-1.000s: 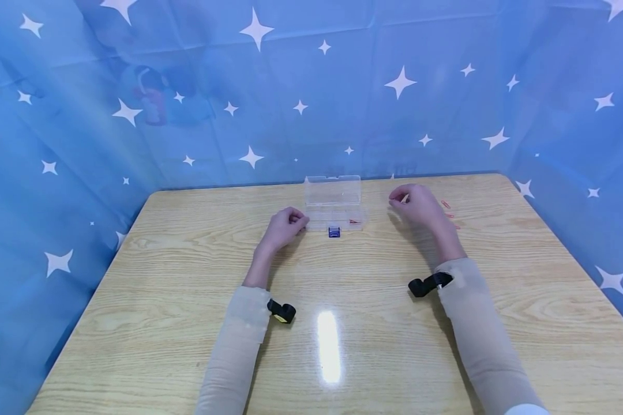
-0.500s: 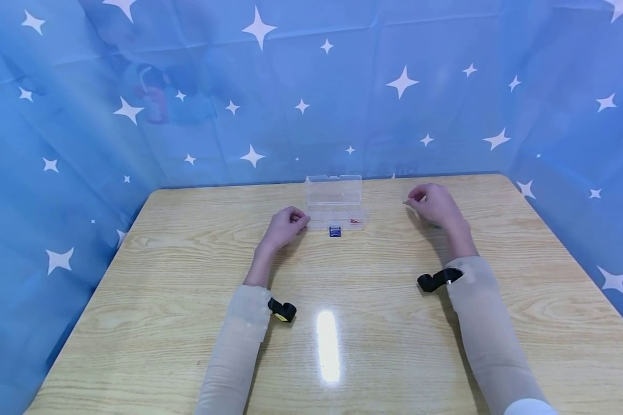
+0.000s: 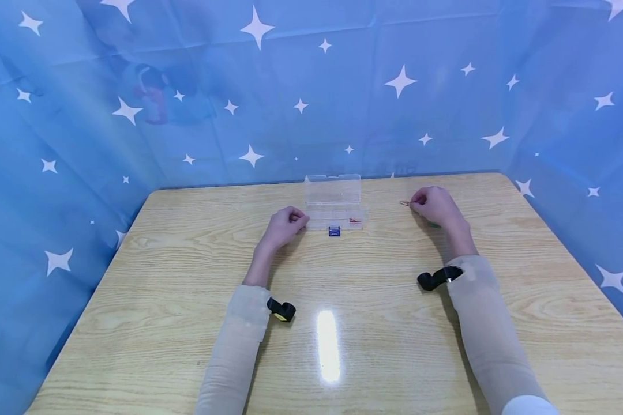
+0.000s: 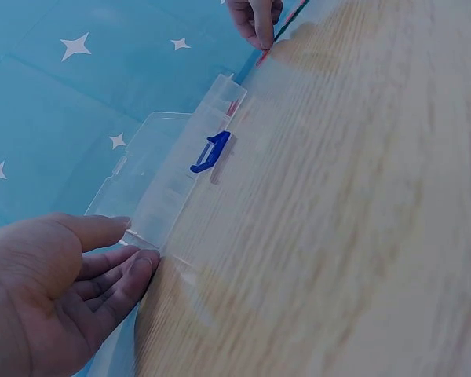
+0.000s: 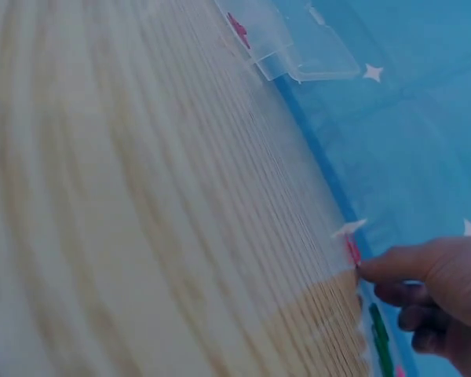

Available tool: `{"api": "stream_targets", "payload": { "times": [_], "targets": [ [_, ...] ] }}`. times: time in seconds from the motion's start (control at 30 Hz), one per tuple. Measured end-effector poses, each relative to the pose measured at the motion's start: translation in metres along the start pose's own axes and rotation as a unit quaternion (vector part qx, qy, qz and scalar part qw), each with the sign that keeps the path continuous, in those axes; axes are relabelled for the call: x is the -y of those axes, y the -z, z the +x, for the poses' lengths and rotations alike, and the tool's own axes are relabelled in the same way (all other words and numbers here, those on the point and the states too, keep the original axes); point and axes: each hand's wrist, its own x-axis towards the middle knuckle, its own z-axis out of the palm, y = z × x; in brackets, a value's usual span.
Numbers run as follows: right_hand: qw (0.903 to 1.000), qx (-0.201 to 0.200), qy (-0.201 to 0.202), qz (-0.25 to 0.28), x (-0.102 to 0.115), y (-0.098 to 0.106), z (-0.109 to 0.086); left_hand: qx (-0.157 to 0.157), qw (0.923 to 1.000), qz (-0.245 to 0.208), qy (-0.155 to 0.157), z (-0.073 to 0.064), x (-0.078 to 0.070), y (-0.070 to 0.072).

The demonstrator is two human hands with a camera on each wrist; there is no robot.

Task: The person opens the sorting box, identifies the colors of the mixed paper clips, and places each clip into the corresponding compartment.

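A clear plastic box (image 3: 319, 223) stands toward the back of the table, its transparent lid (image 3: 333, 189) raised behind it. Red paper clips (image 3: 355, 221) lie in its right-hand compartment, and a blue latch (image 3: 334, 231) hangs at its front. My left hand (image 3: 284, 226) holds the box's left end between thumb and fingers. To the right of the box, my right hand (image 3: 436, 206) pinches a red paper clip (image 3: 405, 203) whose end sticks out leftward from the fingertips. In the right wrist view, a green paper clip (image 5: 381, 338) lies below that hand's fingers.
A wooden table (image 3: 187, 323) runs back to a blue curtain with white stars (image 3: 270, 86). A pink piece (image 5: 399, 371) shows at the bottom of the right wrist view. Black wrist cameras (image 3: 282, 310) sit on both sleeves.
My right hand has moved right, away from the box, and a red paper clip now shows at its fingertips. The paper clips seen beside it earlier are hidden behind it. My left hand stays put.
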Motion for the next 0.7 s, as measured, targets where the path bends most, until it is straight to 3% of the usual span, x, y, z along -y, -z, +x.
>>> {"api": "stream_targets", "payload": {
  "times": [0.43,0.7],
  "targets": [
    [0.9996,0.007,-0.018,0.021,0.003,0.002,-0.005,0.002,1.0000,-0.001,-0.003,-0.001,0.001,0.000],
    [0.9993,-0.013,0.002,0.036,0.012,0.006,-0.009,0.000,1.0000,0.003,-0.001,-0.001,0.000,0.001]
  ]
}}
